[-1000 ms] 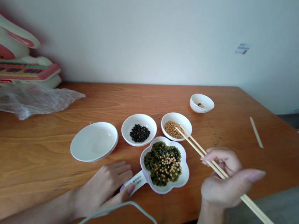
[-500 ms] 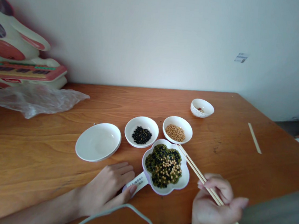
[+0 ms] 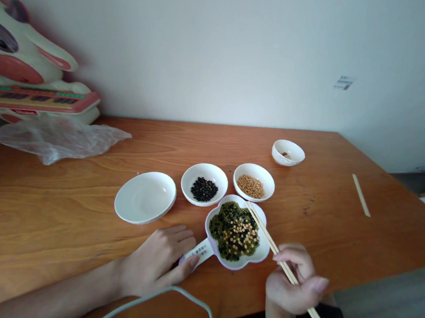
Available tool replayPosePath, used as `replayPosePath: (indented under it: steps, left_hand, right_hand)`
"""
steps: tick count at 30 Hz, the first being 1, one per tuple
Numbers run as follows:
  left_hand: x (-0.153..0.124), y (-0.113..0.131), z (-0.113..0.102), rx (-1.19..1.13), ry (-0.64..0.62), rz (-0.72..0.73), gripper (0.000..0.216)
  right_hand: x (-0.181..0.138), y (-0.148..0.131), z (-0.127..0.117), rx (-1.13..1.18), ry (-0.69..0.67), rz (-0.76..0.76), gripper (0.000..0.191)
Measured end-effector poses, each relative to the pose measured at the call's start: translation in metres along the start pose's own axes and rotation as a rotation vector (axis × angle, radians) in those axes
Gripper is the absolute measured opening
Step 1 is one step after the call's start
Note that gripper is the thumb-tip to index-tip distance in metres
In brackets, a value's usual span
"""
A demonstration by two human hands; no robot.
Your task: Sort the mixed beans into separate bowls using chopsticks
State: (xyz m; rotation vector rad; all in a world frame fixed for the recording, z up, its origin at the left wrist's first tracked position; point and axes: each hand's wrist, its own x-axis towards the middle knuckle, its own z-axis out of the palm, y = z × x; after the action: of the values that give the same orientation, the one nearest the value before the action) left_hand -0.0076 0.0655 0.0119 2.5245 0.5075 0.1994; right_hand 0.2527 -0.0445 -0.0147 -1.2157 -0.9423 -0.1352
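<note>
My right hand (image 3: 294,281) is closed on a pair of wooden chopsticks (image 3: 265,233), whose tips reach over the far right rim of a flower-shaped white dish (image 3: 261,252) filled with mixed green, black and yellow beans. My left hand (image 3: 160,259) rests on the table with its fingers together, the thumb pressing on the dish's labelled handle (image 3: 198,251). Behind the dish stand a small bowl of black beans (image 3: 204,183) and a small bowl of yellow beans (image 3: 254,182).
An empty white bowl (image 3: 145,196) sits left of the bean bowls. A small patterned bowl (image 3: 288,152) stands farther back right. A single loose chopstick (image 3: 361,195) lies at the right. A clear plastic bag (image 3: 59,138) and a cat figure (image 3: 20,73) are at the back left. A grey cable (image 3: 167,298) arcs across the near edge.
My right hand drew back toward me with the chopsticks; their tips moved from over the yellow beans bowl to the mixed dish's rim. The left hand stayed on the handle.
</note>
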Motion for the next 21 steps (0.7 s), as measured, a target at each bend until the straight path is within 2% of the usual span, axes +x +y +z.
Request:
replayPosePath:
  steps: [7, 16, 20, 21]
  left_hand:
    - [0.001, -0.001, 0.001, 0.019, 0.026, 0.020, 0.025]
    - [0.001, -0.003, 0.002, 0.041, 0.022, 0.031, 0.027]
    - [0.002, -0.003, 0.002, 0.061, 0.030, 0.042, 0.028]
    - [0.001, -0.003, 0.002, 0.064, 0.037, 0.047, 0.028]
  right_hand:
    - [-0.004, 0.002, -0.001, -0.124, -0.048, -0.167, 0.069]
    - [0.001, -0.001, 0.009, -0.273, 0.132, -0.264, 0.063]
    - [0.007, -0.005, 0.024, -0.038, 0.242, -0.237, 0.043]
    - [0.008, -0.007, 0.027, 0.010, 0.250, -0.235, 0.043]
